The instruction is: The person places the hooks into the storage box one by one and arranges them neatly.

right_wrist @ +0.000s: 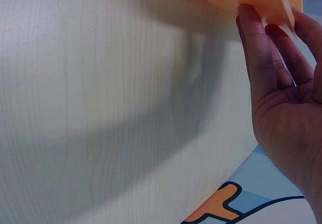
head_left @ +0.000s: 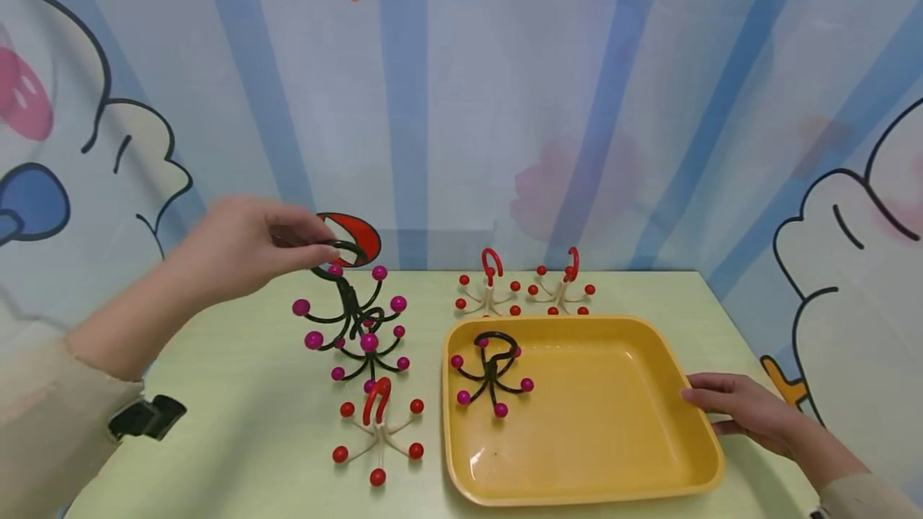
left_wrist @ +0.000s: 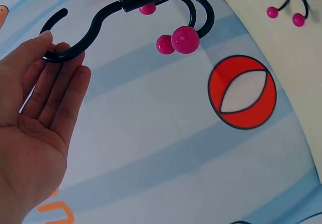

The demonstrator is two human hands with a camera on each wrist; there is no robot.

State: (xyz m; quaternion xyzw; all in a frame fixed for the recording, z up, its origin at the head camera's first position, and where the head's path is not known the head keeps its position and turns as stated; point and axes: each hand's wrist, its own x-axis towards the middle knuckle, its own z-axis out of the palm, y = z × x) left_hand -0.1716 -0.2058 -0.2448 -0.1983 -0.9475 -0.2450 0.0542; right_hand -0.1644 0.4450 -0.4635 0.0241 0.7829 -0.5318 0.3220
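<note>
A black, magenta-tipped hook (head_left: pixel 349 299) is held hanging by its curl from the left hand (head_left: pixel 248 251); a yellow tray (head_left: pixel 591 423) is pinched rimside by the right hand (head_left: pixel 750 411).

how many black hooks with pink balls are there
3: one hook in the left hand, a second hook on the table, partly hidden behind the first, and a third hook in the yellow tray.

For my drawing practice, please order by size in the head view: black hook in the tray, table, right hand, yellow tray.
Table
Yellow tray
Right hand and black hook look similar, so unranked
</note>
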